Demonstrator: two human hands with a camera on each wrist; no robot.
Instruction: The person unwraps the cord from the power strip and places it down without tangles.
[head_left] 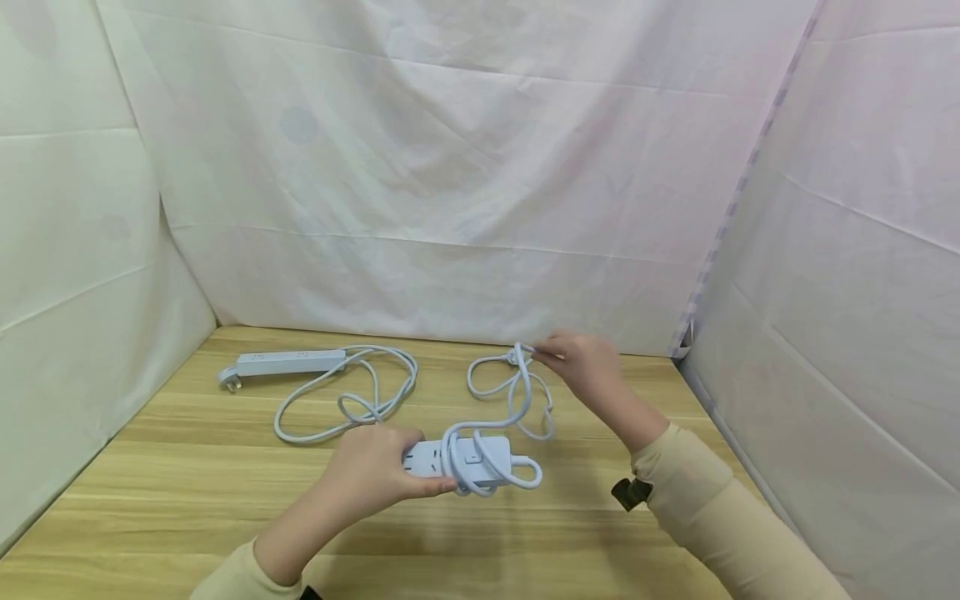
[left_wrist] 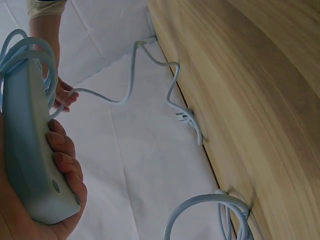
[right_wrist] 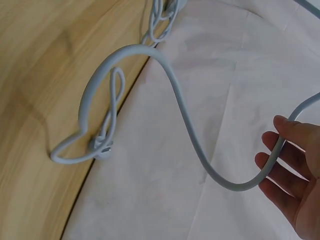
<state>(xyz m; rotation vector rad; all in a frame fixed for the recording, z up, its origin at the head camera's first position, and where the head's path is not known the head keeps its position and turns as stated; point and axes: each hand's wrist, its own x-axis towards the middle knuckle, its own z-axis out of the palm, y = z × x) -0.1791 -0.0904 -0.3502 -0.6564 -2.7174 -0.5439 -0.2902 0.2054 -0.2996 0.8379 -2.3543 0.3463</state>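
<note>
My left hand (head_left: 371,465) grips a white power strip (head_left: 422,457) by one end, thumb along the near side and fingers round the far side. A few turns of its white cord (head_left: 447,450) are wound about the other end, and a loop sticks out past that end. Farther back, my right hand (head_left: 583,363) pinches the cord between thumb and fingers, as the right wrist view shows the hand (right_wrist: 295,172) too. Beyond it the free cord curves down to the table, where its plug (left_wrist: 183,117) lies in the left wrist view.
A second white power strip (head_left: 291,362) lies at the back left of the wooden table (head_left: 187,500), its plug (head_left: 228,379) beside its left end. Its cord (head_left: 411,375) spreads in loose loops to the right. White cloth walls (head_left: 450,167) stand behind and at both sides.
</note>
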